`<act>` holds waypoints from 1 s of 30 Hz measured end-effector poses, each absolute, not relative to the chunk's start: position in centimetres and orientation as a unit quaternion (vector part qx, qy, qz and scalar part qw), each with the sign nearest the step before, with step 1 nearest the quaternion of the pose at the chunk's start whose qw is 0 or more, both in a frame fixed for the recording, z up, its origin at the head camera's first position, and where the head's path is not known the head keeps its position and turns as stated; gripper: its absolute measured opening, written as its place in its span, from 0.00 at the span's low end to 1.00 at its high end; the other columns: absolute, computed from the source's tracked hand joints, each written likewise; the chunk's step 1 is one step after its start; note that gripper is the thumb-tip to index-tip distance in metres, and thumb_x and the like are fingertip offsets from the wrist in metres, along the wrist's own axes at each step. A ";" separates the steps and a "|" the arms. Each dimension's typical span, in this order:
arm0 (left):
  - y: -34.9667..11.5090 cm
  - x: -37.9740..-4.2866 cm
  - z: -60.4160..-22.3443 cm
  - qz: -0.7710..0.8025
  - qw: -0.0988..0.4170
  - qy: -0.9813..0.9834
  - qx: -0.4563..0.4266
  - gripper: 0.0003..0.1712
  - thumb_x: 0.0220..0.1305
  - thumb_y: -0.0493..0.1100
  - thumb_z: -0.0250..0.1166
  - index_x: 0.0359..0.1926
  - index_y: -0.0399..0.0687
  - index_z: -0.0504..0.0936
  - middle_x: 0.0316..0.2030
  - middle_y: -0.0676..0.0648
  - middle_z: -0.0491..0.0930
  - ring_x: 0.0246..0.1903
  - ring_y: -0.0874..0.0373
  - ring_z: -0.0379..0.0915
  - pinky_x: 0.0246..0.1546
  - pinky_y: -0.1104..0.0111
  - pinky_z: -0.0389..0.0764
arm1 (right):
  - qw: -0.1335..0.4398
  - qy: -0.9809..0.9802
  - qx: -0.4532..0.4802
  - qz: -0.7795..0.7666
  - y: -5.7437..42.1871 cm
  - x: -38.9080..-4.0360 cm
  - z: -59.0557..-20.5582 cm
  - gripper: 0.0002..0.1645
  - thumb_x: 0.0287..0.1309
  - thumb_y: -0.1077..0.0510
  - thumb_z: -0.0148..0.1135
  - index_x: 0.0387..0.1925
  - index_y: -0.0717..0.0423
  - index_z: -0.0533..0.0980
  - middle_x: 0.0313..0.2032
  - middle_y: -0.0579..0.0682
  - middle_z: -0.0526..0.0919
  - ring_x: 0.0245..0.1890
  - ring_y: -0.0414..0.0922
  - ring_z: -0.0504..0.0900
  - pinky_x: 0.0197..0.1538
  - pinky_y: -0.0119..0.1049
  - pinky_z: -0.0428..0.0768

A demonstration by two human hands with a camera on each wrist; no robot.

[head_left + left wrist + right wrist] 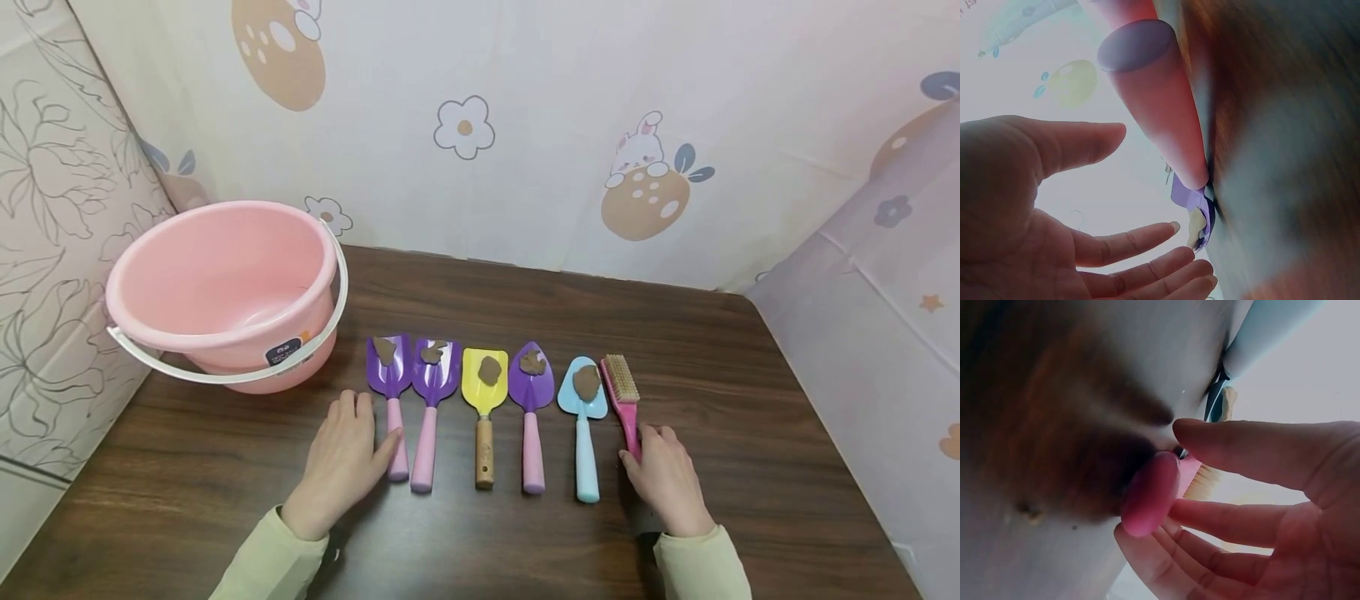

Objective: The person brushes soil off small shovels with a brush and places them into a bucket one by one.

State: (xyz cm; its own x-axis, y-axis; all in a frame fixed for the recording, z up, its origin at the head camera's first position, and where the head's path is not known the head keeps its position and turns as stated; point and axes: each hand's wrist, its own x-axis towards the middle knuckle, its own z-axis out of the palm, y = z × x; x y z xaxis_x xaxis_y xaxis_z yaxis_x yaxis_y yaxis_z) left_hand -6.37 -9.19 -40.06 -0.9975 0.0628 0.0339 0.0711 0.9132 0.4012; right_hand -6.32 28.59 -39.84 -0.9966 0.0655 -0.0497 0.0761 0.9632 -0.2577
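Note:
My left hand (341, 458) is beside the leftmost purple trowel (388, 379); in the left wrist view its thumb and fingers are spread, apart from the pink handle (1160, 119). At the right end of the row lies a pink brush (621, 383), bristles up. My right hand (663, 479) is around its handle (1150, 494); the fingers lie along one side and the thumb stands off the other. Between the hands lie another purple trowel (437, 382), a yellow trowel (474, 400) with a wooden handle, a pointed purple trowel (531, 396) and a light blue trowel (585, 450). Brown lumps (490, 371) sit on the trowel blades.
A pink bucket (217, 337) with a white handle (315, 343) stands at the back left of the dark wooden table (480, 550). Behind the table hangs a patterned cloth (547, 100), with cloth also on the right side.

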 end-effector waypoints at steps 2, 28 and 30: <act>-9.2 -6.3 -40.1 -0.206 0.011 -0.978 -0.035 0.35 0.57 0.51 0.67 0.54 0.26 0.69 0.44 0.35 0.69 0.42 0.44 0.67 0.43 0.53 0.74 | 0.020 0.991 0.033 -0.130 28.6 -6.4 -39.9 0.28 0.52 0.62 0.64 0.48 0.82 0.70 0.37 0.73 0.74 0.35 0.64 0.77 0.40 0.59 0.74; -9.2 -6.0 -39.9 -0.206 0.008 -0.978 -0.039 0.35 0.57 0.52 0.67 0.53 0.26 0.70 0.43 0.35 0.69 0.40 0.45 0.67 0.41 0.54 0.75 | 0.025 0.983 0.057 -0.171 28.6 -6.7 -39.2 0.10 0.55 0.62 0.52 0.30 0.69 0.69 0.23 0.57 0.69 0.22 0.50 0.68 0.25 0.42 0.67; -9.2 -6.0 -39.9 -0.206 0.007 -0.978 -0.038 0.35 0.57 0.52 0.67 0.53 0.27 0.70 0.43 0.35 0.69 0.40 0.45 0.67 0.41 0.54 0.75 | 0.020 0.983 0.059 -0.174 28.5 -6.7 -39.2 0.15 0.57 0.61 0.50 0.37 0.74 0.71 0.26 0.61 0.71 0.24 0.52 0.70 0.27 0.47 0.70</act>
State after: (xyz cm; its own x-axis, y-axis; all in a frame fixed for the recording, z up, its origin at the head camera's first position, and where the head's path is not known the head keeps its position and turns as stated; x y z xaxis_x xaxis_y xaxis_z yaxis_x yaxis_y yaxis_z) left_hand -6.02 -9.21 -39.93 -0.9970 0.0709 0.0299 0.0769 0.9125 0.4018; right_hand -6.75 28.51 -39.24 -0.9923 0.1085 -0.0590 0.1222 0.9329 -0.3388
